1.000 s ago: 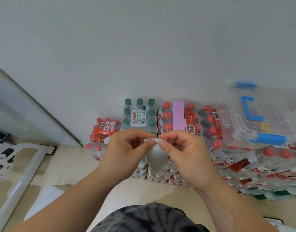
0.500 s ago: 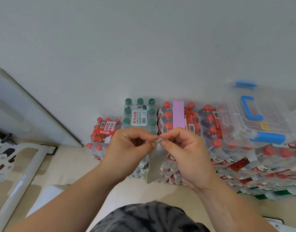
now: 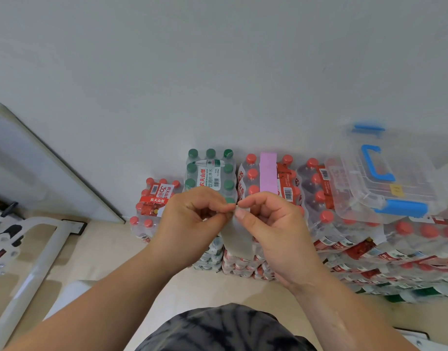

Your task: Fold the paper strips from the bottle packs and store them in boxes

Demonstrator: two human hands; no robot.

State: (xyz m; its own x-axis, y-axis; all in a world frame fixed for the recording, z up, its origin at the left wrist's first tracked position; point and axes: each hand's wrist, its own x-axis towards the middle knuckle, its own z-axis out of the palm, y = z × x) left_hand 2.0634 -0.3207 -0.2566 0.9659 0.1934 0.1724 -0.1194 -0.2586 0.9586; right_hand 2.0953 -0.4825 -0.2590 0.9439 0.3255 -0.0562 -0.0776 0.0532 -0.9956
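Head view: the left hand (image 3: 192,224) and right hand (image 3: 273,229) both pinch the top of a white strip (image 3: 237,239), which hangs between them. A pink strip (image 3: 268,174) lies on the packs (image 3: 288,183). A clear box (image 3: 385,178) sits on packs at right.

Grey wall (image 3: 218,59), beige floor (image 3: 111,252), white metal frame (image 3: 44,257), pale panel (image 3: 28,160) leaning on wall
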